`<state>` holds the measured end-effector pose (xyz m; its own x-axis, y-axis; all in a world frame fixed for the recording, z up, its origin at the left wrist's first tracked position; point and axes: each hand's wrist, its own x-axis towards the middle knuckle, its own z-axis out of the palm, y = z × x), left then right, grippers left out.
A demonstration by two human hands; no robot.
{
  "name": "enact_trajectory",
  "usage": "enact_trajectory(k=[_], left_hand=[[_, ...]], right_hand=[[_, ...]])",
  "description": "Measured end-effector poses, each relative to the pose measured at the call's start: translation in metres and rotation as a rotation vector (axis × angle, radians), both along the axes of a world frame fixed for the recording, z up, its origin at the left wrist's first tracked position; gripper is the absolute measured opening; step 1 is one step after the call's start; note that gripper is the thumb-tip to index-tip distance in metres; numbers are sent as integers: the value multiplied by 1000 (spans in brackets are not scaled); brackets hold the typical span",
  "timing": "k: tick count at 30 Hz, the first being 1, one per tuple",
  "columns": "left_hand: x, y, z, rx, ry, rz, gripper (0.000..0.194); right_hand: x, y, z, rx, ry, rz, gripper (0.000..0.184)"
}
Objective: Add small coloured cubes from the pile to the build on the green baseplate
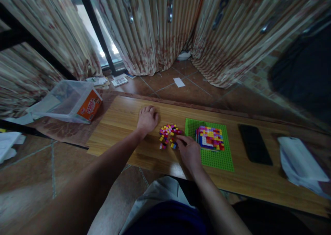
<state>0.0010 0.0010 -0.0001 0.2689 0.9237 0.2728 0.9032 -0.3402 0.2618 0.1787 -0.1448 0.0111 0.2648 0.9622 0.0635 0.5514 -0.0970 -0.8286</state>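
Note:
My left hand [148, 119] rests on the wooden board, palm down with its fingers laid out, and holds nothing. To its right lies a loose pile of small toy building bricks [169, 130] in pink, yellow, red, white, blue and black. My right hand [190, 152] reaches the right side of this pile, thumb and forefinger drawn together by the bricks. What its fingertips hold, if anything, is too small to make out. Just beyond that hand, a multicoloured block of stacked bricks [210, 137] stands on a green studded baseplate [216, 161].
The wooden board [121, 116] carries a black phone [254, 143] and a white packet [301, 159] on the right. A clear plastic bin [69, 100] with an orange label stands at the left. Papers [179, 82] lie on the tiled floor before striped curtains [155, 31].

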Motion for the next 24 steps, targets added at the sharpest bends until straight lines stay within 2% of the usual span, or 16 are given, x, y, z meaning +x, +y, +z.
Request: enact_trajectory(k=[9,16,19,24], left_hand=[[1,0,1,-17,-11,0,31],[0,2,-2,-2,-24,-2,32],[0,2,-1,-8,-27,-1,32],[0,3,-1,-3,-26,-4,31]], right_hand=[[7,-27,14,7,209,-58,21],[34,-57,20,52,252,-157,22],[52,-67,24,67,193,-244,24],[78,-71,31,98,-54,-332,27]])
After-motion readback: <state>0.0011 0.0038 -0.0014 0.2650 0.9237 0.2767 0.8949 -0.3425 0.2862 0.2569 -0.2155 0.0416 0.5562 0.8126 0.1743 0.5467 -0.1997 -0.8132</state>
